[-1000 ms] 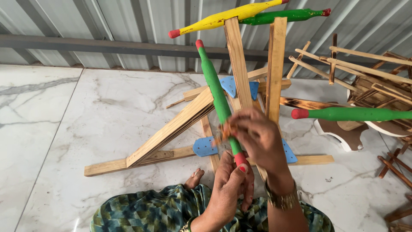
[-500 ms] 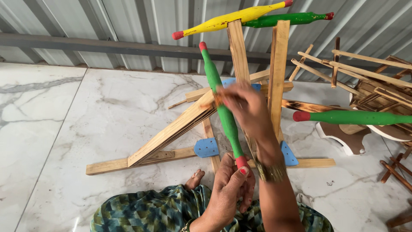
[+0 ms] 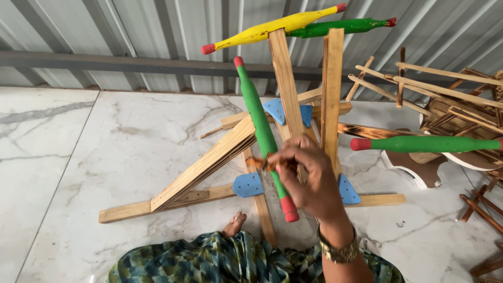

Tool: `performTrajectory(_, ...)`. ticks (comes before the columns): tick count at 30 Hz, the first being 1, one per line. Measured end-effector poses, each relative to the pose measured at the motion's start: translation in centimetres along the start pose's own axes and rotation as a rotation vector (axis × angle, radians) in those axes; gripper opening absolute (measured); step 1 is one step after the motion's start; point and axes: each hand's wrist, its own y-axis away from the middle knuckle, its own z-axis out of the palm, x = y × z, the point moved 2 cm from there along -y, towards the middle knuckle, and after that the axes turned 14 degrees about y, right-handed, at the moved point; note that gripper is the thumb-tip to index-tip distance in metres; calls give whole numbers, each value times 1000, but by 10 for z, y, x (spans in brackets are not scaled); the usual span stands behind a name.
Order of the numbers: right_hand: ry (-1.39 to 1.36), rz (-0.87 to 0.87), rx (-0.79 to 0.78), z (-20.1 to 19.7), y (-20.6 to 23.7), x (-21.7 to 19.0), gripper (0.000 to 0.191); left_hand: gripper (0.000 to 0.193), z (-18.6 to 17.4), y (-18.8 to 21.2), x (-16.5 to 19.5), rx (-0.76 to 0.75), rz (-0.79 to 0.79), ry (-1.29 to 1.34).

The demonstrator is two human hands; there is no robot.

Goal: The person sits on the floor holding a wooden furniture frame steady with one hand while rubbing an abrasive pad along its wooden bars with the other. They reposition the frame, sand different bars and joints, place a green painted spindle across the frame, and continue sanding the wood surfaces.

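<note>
My right hand (image 3: 312, 181), with a gold-coloured bracelet at the wrist, is closed around a slanted green rod (image 3: 257, 115) shaped like a rolling pin, with red tips. Its fingertips also pinch a small brown piece (image 3: 261, 163) beside the rod. The rod's lower red end (image 3: 289, 208) hangs free below the hand. Behind it stands a wooden frame (image 3: 285, 78) of two upright slats on a cross-shaped base with blue corner brackets (image 3: 248, 184). A yellow rod (image 3: 272, 29) and another green rod (image 3: 340, 26) lie across the frame's top. My left hand is out of sight.
A third green rod (image 3: 424, 144) sticks out to the right. A heap of wooden slats and frames (image 3: 450, 99) lies at the right. The marble floor (image 3: 105, 147) ends at a corrugated metal wall. My foot (image 3: 234, 225) and patterned clothing (image 3: 220, 262) are at the bottom.
My left hand, which held the rod's lower red end, has let go and left the view. My right hand has slid down the green rod towards me.
</note>
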Motion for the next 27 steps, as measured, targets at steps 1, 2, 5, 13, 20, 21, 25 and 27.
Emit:
performTrajectory(1, 6, -5, -2, 0, 5, -5, 15, 29, -2, -4, 2, 2, -6, -3)
performTrajectory(2, 12, -9, -7, -1, 9, -10, 17, 30, -2, -8, 5, 3, -11, -2)
performTrajectory(5, 86, -45, -34, -3, 2, -13, 17, 31, 1, -12, 15, 2, -15, -13)
performTrajectory(13, 74, 26, -24, 11, -63, 13, 13, 36, 11, -7, 30, -2, -3, -39)
performTrajectory(20, 206, -61, -29, 19, -91, 41, 11, 44, 12, -17, 34, -25, -6, -64)
performTrajectory(21, 192, 0, -70, 26, -106, 50, 10, 45, 12, -17, 35, -24, -1, -68)
performTrajectory(25, 181, -11, 10, 54, -170, 72, 12, 50, 13, -19, 39, -24, 8, -77)
performTrajectory(27, 205, -41, 55, 60, -181, 76, 11, 53, 14, -23, 45, -22, 9, -84)
